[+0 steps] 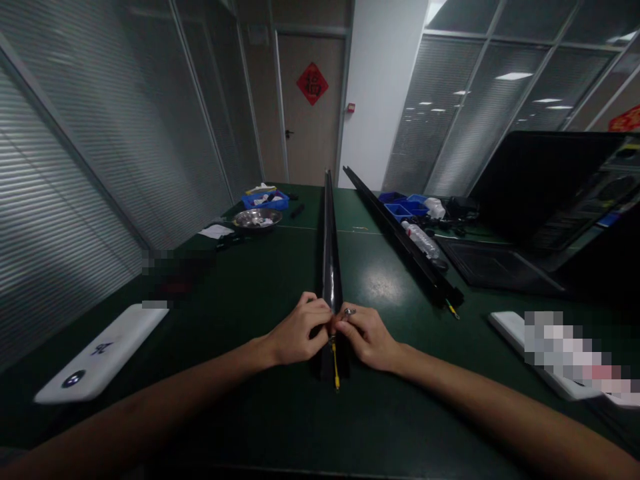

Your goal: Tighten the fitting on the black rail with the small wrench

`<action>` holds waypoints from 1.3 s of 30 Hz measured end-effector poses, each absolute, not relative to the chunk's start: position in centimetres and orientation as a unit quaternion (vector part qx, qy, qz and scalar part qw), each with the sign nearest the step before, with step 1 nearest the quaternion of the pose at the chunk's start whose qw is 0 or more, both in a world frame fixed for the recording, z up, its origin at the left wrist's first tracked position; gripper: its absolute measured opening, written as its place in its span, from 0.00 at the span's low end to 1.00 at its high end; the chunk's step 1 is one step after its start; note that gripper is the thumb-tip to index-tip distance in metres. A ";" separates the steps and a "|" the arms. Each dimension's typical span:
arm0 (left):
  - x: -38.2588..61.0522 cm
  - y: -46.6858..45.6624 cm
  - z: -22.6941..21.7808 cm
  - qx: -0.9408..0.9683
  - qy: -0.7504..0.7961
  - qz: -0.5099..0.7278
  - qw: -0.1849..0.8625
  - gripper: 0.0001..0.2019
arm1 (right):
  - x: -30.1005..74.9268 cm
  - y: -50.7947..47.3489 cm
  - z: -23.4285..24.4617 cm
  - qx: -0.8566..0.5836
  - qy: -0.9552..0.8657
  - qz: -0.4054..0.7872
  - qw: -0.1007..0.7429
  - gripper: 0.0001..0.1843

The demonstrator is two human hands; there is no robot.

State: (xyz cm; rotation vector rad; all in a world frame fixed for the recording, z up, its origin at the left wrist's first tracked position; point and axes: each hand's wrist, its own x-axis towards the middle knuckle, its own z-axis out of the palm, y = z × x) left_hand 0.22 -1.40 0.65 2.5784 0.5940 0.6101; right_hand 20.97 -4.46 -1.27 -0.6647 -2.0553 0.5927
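A long black channel-shaped strip runs away from me down the middle of the dark green table. My left hand and my right hand meet at its near end, fingers curled and pinched on the strip from either side. A thin yellow wire comes out of the strip's near end between the hands. There is a ring on a finger of my right hand.
A second long black strip lies to the right, with a plastic bottle beside it. Blue bins, a large black panel, a metal bowl, another blue tray and white flat devices surround the work.
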 end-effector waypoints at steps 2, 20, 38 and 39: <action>0.2 -1.4 0.7 0.929 0.208 0.221 0.211 0.08 | 21.1 -4.4 -1.2 -0.259 -0.827 0.248 0.432 0.15; 0.3 -1.3 0.7 0.926 0.206 0.228 0.218 0.08 | 21.4 -4.5 -1.4 -0.265 -0.825 0.265 0.424 0.15; 0.2 -1.2 0.5 0.929 0.206 0.224 0.211 0.07 | 21.3 -4.6 -1.3 -0.273 -0.824 0.243 0.432 0.14; 0.2 -1.2 0.6 0.929 0.207 0.224 0.211 0.07 | 21.2 -4.6 -1.4 -0.281 -0.820 0.239 0.437 0.14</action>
